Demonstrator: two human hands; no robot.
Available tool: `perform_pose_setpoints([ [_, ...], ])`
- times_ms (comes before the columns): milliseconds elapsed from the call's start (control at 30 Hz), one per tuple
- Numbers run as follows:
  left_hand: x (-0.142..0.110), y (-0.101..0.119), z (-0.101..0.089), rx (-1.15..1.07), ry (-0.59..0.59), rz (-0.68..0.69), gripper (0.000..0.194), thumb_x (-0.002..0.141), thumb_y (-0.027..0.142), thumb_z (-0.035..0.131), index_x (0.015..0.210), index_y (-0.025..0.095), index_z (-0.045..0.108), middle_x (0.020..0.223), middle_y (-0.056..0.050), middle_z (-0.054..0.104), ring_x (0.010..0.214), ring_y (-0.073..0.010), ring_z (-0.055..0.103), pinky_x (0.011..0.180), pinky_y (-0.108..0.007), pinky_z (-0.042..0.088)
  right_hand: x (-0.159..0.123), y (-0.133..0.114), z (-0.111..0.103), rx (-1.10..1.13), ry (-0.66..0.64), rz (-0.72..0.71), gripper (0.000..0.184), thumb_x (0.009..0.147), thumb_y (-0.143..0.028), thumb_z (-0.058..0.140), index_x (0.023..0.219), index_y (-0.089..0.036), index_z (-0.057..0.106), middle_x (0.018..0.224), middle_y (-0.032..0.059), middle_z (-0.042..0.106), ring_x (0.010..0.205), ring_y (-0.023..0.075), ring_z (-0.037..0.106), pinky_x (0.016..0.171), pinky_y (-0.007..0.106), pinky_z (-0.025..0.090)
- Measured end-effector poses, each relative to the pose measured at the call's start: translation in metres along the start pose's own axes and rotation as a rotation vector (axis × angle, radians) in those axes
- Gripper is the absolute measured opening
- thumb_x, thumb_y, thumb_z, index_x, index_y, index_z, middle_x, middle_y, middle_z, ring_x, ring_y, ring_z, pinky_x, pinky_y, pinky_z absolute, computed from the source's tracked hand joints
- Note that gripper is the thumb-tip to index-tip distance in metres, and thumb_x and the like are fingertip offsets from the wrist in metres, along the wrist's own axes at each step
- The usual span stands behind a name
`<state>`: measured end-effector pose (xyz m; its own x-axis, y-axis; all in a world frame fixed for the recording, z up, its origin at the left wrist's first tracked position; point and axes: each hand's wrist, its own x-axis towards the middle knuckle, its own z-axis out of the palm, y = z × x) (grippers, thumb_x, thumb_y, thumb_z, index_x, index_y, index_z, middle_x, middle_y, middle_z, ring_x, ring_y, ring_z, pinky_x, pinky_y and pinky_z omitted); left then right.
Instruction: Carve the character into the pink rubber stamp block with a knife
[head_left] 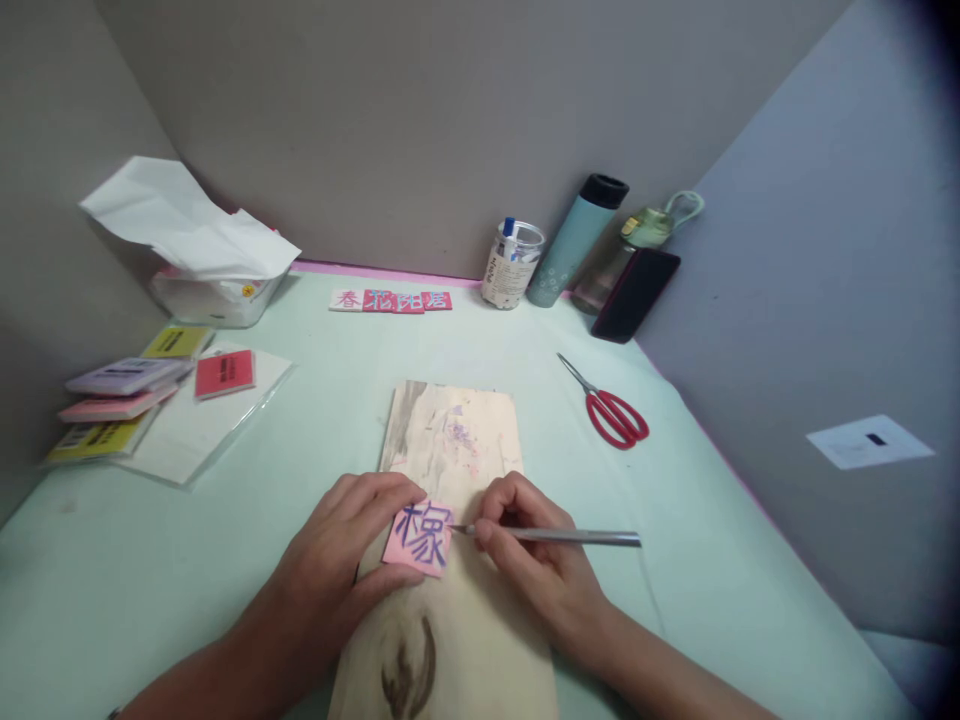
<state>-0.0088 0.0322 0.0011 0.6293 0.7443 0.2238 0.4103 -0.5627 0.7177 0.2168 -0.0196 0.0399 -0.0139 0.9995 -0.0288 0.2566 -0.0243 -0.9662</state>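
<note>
A small pink rubber-like square with a purple-blue Chinese character lies on a wooden board. My left hand grips the square along its left side, thumb at the lower edge and fingers at the upper. Between the thumb and fingers of my right hand is a silver craft knife. Its pointed tip meets the right edge of the square, close to the character. Whether the blade has cut in there cannot be made out.
Red-handled scissors lie right of the board. Behind are carved character blocks, a can of pens, a teal flask, a green-lidded bottle and a phone. Packaged blocks and a tissue-filled tub stand left.
</note>
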Motion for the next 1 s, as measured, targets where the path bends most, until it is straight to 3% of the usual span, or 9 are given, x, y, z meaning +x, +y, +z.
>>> perform_pose_setpoints([
  [367,0.0,0.0,0.0,-0.006,0.006,0.016,0.038,0.1,0.039,0.061,0.136,0.033,0.049,0.13,-0.003,0.061,0.121,-0.0271,0.053,0.1,-0.038,0.046,-0.003,0.01,0.005,-0.023,0.075,-0.055,0.02,0.089,-0.025,0.059,0.074,-0.023,0.046,0.067,-0.0034,0.051,0.058,0.0132,0.041,0.054,0.027,0.032],
  [1000,0.0,0.001,0.001,-0.009,0.016,-0.009,0.039,0.098,0.037,0.065,0.134,0.033,0.051,0.13,-0.002,0.062,0.121,-0.0269,0.054,0.099,-0.037,0.048,-0.003,0.004,0.0,-0.019,-0.06,-0.023,0.022,0.095,-0.029,0.053,0.076,-0.023,0.043,0.071,-0.004,0.047,0.064,0.0139,0.04,0.058,0.028,0.033],
])
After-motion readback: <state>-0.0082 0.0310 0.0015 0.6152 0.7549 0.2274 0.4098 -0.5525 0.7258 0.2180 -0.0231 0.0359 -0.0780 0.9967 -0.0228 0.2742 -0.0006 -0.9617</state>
